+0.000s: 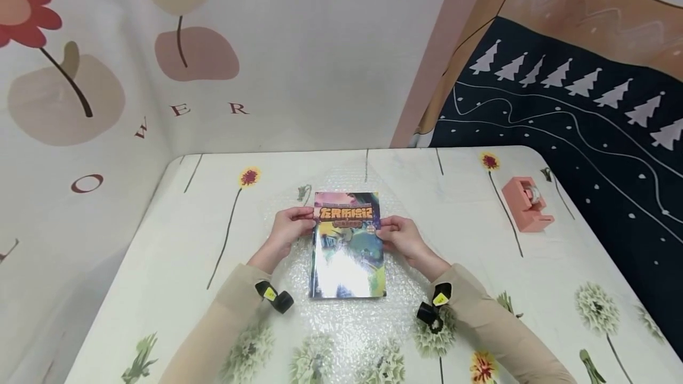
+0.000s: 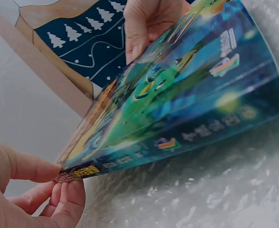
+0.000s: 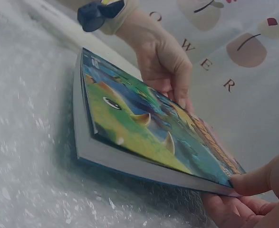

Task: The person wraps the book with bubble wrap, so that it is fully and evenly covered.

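Observation:
A glossy, colourful paperback book (image 1: 349, 248) is held face up over a sheet of bubble wrap (image 1: 341, 330). My left hand (image 1: 288, 230) pinches its left edge at the spine, thumb on the cover and fingers beneath, as the left wrist view shows on the book's spine (image 2: 172, 142). On the opposite edge my right hand (image 1: 407, 238) grips the book the same way; in the right wrist view the thumb of the right hand (image 3: 258, 194) lies on top, beside the white page edges. The book looks tilted and partly raised off the wrap in both wrist views.
A pink tape dispenser (image 1: 525, 206) with a roll of clear tape stands at the right of the table. The table (image 1: 176, 242) has a white flower-print cover. Printed curtains (image 1: 320, 64) hang behind it, and a dark tree-patterned cloth (image 1: 560, 111) hangs at the right.

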Motion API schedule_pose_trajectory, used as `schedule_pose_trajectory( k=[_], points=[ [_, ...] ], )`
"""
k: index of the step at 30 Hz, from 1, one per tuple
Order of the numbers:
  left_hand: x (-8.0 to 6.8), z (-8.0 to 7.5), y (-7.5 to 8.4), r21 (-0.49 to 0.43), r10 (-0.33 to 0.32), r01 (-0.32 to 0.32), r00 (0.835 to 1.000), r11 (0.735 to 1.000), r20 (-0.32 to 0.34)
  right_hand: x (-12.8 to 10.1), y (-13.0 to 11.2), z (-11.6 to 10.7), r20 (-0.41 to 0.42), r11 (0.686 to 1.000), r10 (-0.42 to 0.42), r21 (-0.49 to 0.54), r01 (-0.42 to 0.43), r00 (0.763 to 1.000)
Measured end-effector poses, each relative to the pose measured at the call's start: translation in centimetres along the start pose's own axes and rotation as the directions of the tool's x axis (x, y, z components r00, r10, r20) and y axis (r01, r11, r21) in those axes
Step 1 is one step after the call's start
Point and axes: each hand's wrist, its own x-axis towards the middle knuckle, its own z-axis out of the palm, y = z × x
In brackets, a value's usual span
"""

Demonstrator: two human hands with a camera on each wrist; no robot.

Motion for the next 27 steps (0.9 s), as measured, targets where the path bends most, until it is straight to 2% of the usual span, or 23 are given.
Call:
schedule_pose_trajectory(
  k=[6, 13, 19, 23, 27],
  points=[
    [0.16, 0.45, -0.3, 0.044, -0.016, 0.018, 0.999, 0.999, -0.028, 0.34, 0.21, 0.06, -0.04, 0.988, -0.047, -0.15, 0.04, 0.998],
    [0.09, 0.7, -0.61, 0.136, 0.031, -0.027, 0.999, 0.99, -0.03, 0.54, 0.33, 0.25, -0.039, 0.942, -0.136, -0.314, 0.117, 0.99],
    [-0.09, 0.76, -0.9, 0.245, 0.095, -0.088, 0.995, 0.966, -0.017, 0.58, 0.19, 0.26, -0.003, 0.901, -0.182, -0.4, 0.166, 0.983],
    [-0.09, 0.79, -0.94, 0.27, 0.106, -0.1, 0.994, 0.958, -0.008, 0.57, -0.03, 0.25, 0.02, 0.848, -0.226, -0.488, 0.207, 0.974],
    [0.0, 0.62, -1.03, 0.357, 0.174, -0.169, 0.985, 0.919, 0.02, 0.66, -0.3, 0.16, 0.023, 0.82, -0.22, -0.537, 0.198, 0.975]
  ],
)
